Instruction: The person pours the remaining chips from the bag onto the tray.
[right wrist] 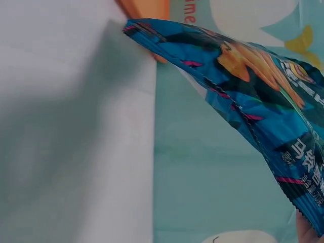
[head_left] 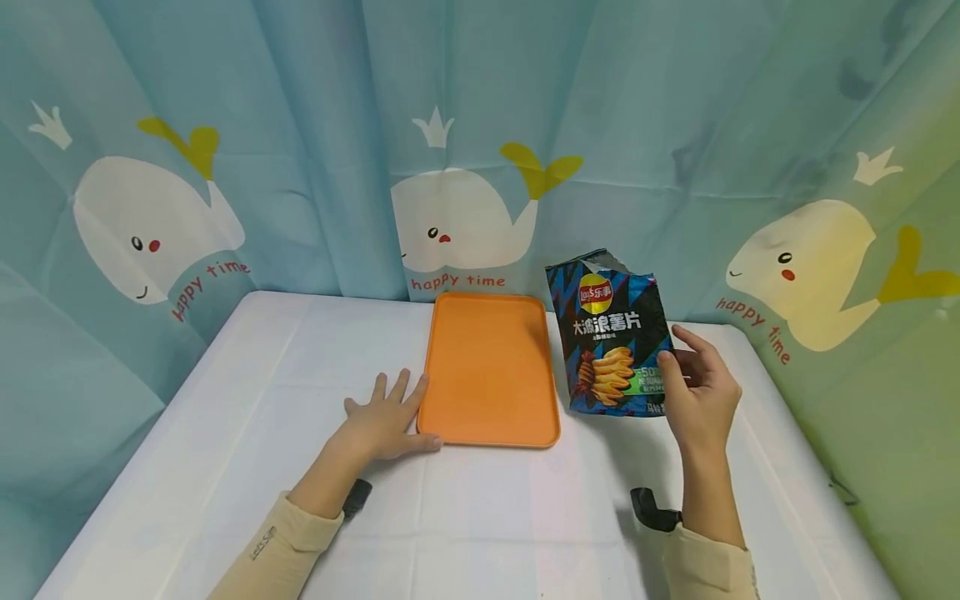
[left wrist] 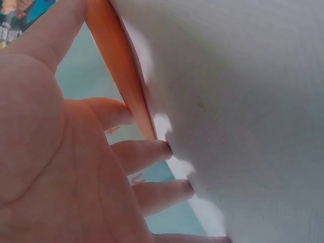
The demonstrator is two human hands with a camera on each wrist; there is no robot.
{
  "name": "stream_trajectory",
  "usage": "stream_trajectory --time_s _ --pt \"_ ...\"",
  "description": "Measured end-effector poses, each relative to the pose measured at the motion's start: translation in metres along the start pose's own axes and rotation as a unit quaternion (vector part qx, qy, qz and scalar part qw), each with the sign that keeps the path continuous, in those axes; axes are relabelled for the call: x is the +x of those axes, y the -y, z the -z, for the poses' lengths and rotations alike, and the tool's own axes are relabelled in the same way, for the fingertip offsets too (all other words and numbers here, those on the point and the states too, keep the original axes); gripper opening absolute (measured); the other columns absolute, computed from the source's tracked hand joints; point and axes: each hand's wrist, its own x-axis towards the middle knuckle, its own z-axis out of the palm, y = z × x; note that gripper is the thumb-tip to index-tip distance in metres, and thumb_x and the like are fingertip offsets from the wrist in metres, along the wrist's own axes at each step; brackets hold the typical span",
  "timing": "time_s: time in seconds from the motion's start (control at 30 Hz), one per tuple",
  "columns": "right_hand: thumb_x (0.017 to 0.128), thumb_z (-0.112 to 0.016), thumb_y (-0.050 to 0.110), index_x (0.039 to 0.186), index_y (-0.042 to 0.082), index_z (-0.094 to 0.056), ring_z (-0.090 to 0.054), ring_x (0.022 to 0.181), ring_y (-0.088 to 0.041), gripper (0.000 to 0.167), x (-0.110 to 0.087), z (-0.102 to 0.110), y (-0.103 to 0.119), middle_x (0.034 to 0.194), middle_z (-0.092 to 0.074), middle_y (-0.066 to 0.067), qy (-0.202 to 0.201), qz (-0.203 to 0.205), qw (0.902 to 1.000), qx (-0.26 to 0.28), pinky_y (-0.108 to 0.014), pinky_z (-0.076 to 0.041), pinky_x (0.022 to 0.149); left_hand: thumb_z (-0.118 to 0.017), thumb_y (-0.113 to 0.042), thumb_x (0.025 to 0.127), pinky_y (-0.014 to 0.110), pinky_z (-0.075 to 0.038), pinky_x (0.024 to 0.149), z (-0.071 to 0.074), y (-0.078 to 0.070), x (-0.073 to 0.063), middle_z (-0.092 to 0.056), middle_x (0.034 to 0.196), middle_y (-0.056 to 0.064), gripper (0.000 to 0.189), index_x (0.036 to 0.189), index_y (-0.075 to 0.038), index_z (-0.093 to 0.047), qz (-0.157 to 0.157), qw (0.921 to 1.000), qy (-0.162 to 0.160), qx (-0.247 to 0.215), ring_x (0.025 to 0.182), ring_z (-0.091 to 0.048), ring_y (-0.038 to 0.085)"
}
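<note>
In the head view, my right hand (head_left: 703, 392) pinches the lower right side of a dark blue chip bag (head_left: 609, 333), thumb on its front. The bag stands upright, its top torn open, and casts a shadow on the white table. Its crimped bottom edge shows in the right wrist view, slanting across the frame. An orange tray (head_left: 491, 371) lies flat left of the bag. My left hand (head_left: 384, 421) is spread with straight fingers at the tray's lower left corner, thumb and index finger at the rim. The left wrist view shows the tray's side (left wrist: 121, 66) beside those fingers.
A white cloth (head_left: 480, 517) covers the table. Behind it and along both sides hangs a blue-green curtain (head_left: 330, 125) printed with whales. Dark wrist-camera mounts (head_left: 654, 510) stick out near both cuffs.
</note>
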Motion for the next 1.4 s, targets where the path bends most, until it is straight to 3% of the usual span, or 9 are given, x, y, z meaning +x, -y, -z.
stream_trajectory --time_s 0.27,0.47,0.77,0.97,1.23,1.4 --pt "0.096 -0.067 0.014 0.131 0.021 -0.067 -0.059 0.07 0.0 0.036 -0.004 -0.001 0.02 0.092 -0.073 -0.006 0.038 0.039 0.9977 0.04 -0.01 -0.048 0.066 -0.064 -0.071 0.082 0.087 -0.018 0.096 -0.003 0.0 0.0 -0.014 0.165 0.021 0.107 0.161 -0.016 -0.017 0.009 0.9999 0.008 0.001 0.148 -0.009 0.054" --pt "0.093 -0.069 0.006 0.13 0.016 -0.068 -0.057 0.07 0.002 0.039 -0.001 -0.008 0.028 0.089 -0.074 -0.015 0.101 0.111 0.9876 0.046 -0.008 -0.046 0.067 -0.063 -0.071 0.083 0.086 -0.018 0.097 -0.002 0.0 0.002 -0.013 0.166 0.021 0.106 0.161 -0.017 -0.017 0.015 0.9998 0.012 0.008 0.149 -0.008 0.053" --pt "0.086 -0.073 -0.003 0.119 0.011 -0.073 -0.063 0.069 0.004 0.036 0.024 -0.014 0.044 0.084 -0.076 -0.01 0.175 0.254 0.9507 0.033 -0.009 -0.048 0.062 -0.063 -0.072 0.082 0.087 -0.017 0.097 0.0 0.001 0.004 -0.013 0.166 0.021 0.107 0.161 -0.017 -0.017 0.017 0.9997 0.012 0.008 0.149 -0.008 0.053" --pt "0.087 -0.071 -0.002 0.119 0.012 -0.074 -0.057 0.057 -0.004 0.035 0.034 -0.016 0.054 0.08 -0.073 -0.004 0.234 0.281 0.9301 0.035 -0.014 -0.043 0.055 -0.064 -0.073 0.081 0.087 -0.016 0.097 -0.001 0.001 0.004 -0.012 0.166 0.021 0.108 0.161 -0.017 -0.017 0.019 0.9996 0.018 0.005 0.149 -0.007 0.053" --pt "0.089 -0.07 0.003 0.119 0.018 -0.074 -0.054 0.058 -0.004 0.034 0.041 -0.02 0.066 0.09 -0.076 -0.001 0.266 0.329 0.9057 -0.028 -0.018 -0.04 0.053 -0.064 -0.072 0.081 0.086 -0.015 0.098 -0.001 0.0 0.006 -0.011 0.166 0.019 0.107 0.161 -0.019 -0.017 0.022 0.9996 0.016 0.004 0.149 -0.006 0.052" --pt "0.088 -0.07 0.003 0.119 0.018 -0.074 -0.043 0.049 -0.002 0.034 0.047 -0.022 0.074 0.087 -0.075 0.004 0.288 0.359 0.8865 -0.047 -0.021 -0.037 0.047 -0.064 -0.072 0.081 0.087 -0.015 0.097 -0.001 0.0 0.007 -0.012 0.166 0.019 0.107 0.161 -0.018 -0.018 0.022 0.9996 0.015 0.005 0.149 -0.006 0.052"
